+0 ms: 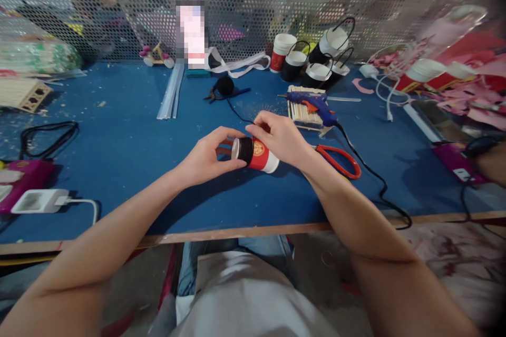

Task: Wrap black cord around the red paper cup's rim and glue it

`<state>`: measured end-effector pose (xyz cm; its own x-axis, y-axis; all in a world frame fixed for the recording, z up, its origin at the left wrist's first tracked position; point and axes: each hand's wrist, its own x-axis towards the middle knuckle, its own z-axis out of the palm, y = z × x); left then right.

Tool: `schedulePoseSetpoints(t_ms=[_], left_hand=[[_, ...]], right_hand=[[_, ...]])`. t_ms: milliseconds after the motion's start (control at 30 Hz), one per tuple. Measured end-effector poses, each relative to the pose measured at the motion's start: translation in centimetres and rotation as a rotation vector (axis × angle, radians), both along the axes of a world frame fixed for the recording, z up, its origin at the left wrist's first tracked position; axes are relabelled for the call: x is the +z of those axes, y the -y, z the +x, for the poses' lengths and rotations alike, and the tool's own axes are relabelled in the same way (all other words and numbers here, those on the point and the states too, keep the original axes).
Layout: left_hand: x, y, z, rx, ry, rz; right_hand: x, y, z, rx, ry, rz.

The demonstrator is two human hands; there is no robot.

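Tilted on its side above the blue tabletop is a red and white paper cup [260, 154] with a gold emblem and a black cord wound round one end. My left hand [209, 155] grips the cup's black-wrapped end between thumb and fingers. On the upper side, my right hand [282, 139] pinches the black cord [236, 111] against the cup. That cord runs back to a black ball of cord [225, 86]. Just right of my right hand lie red-handled scissors [340, 162]. Behind it, a blue hot glue gun [314, 105] rests on a stick bundle.
Several cups with black wrapping and looped handles [316, 73] stand at the back right, near a plain red cup [279, 58]. Pliers [233, 93] and clear glue sticks [171, 92] lie mid-table. A purple power strip [27, 181] sits left. A perforated metal screen [245, 16] closes off the back.
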<state>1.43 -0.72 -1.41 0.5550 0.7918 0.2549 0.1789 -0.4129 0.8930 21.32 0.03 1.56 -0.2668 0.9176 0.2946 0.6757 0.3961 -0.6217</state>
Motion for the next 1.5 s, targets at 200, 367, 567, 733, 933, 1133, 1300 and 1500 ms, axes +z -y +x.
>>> schedulePoseSetpoints(t_ms=[200,367,567,733,933,1133,1300,1500], left_hand=[[-0.1,-0.1,0.0,-0.038,-0.021,0.054],[0.0,-0.1,-0.1,-0.036,-0.075,0.057],[0.1,0.3,-0.1,-0.109,-0.148,0.293],[0.7,0.4,-0.1,-0.164,-0.313,0.457],[0.6,0.3,-0.2,-0.149,-0.281,0.395],[0.6,0.0,-0.4,-0.089,-0.275,0.388],[0.6,-0.2,-0.5,-0.069,-0.271,0.389],[0.6,-0.3,-0.6,-0.06,-0.277,0.401]], right_hand=[[0.2,0.0,0.1,0.024,-0.059,0.006],[0.3,0.2,0.1,0.044,-0.158,0.044],[0.5,0.0,-0.1,0.082,-0.172,-0.03],[-0.2,-0.9,-0.2,0.146,-0.183,-0.118],[1.1,-1.1,1.2,-0.057,-0.042,-0.085],[6.1,-0.4,6.3,-0.295,-0.387,0.095],[6.0,-1.4,10.6,-0.52,-0.258,0.18],[1.4,-4.3,12.6,-0.523,0.265,-0.119]])
